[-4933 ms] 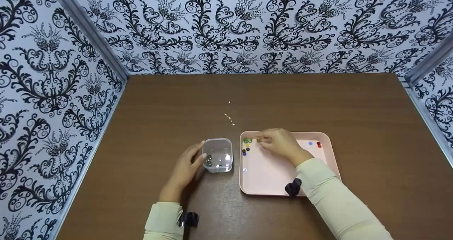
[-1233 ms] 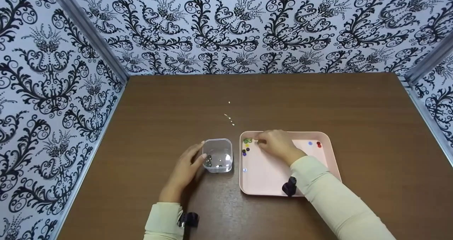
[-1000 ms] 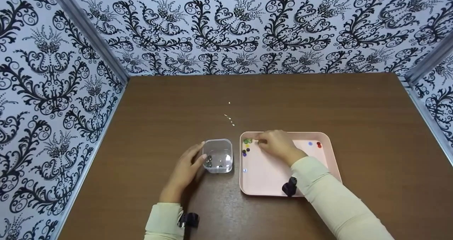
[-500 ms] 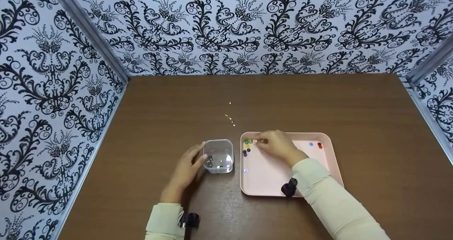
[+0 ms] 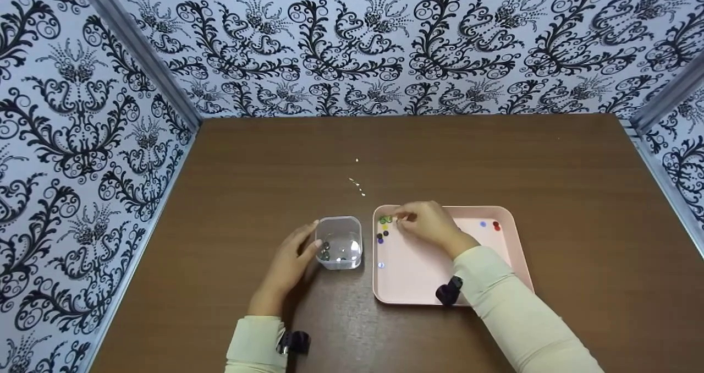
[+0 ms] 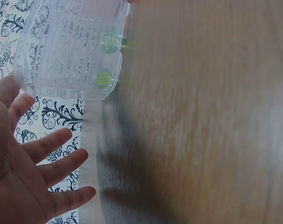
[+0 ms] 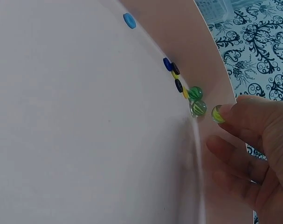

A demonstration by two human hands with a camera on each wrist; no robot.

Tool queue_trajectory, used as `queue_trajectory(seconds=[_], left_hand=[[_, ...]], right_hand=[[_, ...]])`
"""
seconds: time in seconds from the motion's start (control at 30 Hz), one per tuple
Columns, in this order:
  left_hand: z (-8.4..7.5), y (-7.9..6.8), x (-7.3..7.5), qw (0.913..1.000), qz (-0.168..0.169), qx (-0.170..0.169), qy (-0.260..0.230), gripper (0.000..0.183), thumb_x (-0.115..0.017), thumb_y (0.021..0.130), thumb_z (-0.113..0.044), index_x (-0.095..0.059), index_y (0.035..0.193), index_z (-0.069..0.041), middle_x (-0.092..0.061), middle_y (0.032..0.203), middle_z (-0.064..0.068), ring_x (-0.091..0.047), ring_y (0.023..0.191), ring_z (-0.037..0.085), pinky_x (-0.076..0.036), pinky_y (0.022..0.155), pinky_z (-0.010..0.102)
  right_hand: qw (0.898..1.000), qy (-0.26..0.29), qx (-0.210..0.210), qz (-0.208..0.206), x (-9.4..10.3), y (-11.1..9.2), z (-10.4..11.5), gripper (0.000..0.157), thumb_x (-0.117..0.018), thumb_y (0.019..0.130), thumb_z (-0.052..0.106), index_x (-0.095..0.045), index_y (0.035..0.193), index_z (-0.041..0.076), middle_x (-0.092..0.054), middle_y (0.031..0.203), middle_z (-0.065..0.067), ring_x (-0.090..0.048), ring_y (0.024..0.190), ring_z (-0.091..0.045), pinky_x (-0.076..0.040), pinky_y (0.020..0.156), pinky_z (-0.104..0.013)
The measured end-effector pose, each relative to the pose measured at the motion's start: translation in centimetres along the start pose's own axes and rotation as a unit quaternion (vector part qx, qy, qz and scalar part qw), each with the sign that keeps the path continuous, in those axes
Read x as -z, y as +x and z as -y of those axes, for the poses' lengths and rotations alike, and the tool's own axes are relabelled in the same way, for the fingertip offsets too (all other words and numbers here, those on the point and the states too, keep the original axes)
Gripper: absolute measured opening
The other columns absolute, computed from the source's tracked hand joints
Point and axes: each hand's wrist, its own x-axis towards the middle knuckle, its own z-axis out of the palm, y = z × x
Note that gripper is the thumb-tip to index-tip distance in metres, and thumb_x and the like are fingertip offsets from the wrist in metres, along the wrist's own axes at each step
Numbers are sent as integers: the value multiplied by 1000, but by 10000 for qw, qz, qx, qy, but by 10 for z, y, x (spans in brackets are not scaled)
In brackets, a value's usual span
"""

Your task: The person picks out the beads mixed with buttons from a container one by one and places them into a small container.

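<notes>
My right hand (image 5: 432,224) is over the far left part of the pink tray (image 5: 418,274), pinching a clear marble (image 7: 217,114) with a yellow-green swirl between thumb and finger. Close to it, two green-swirled marbles (image 7: 197,108) lie at the tray's wall. My left hand (image 5: 289,257) touches the left side of a clear plastic container (image 5: 339,241) with its thumb and a finger; the other fingers are spread, as the left wrist view shows. Several marbles (image 6: 104,78) sit inside that container.
Small button-like discs in dark blue (image 7: 167,64), black (image 7: 179,85) and light blue (image 7: 129,20) line the tray's left side. Red discs (image 5: 496,226) and a pale blue one (image 5: 483,224) lie at its far right. Small light specks (image 5: 357,185) dot the brown table (image 5: 275,158).
Since the oldest frame my right hand has moved slightly left with the pinched marble, closer to the green marbles in the tray's corner. My left hand and the container have stayed in place.
</notes>
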Motion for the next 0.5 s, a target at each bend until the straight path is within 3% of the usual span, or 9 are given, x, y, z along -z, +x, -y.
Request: queue_trajectory(seconds=[0.17,0.5], left_hand=[[0,0,0,10000,-25,-66,15,48,-59,97,-27,-50,141,-9,-48,142,21,-38,135,39,-27,112,55],[2,0,-1,9997,-117,-209,67,47,-59,97,-26,-52,140,-9,-49,141,19,-40,134,38,-28,112,54]], right_hand=[[9986,394,-339,87,1,0,2,23,-69,83,6,-74,105,5,-73,92,-7,-68,81,-22,-55,75,-36],[9957,823,-433,-21,3,3,5,24,-70,81,2,-73,105,2,-73,89,-8,-67,83,-23,-55,77,-35]])
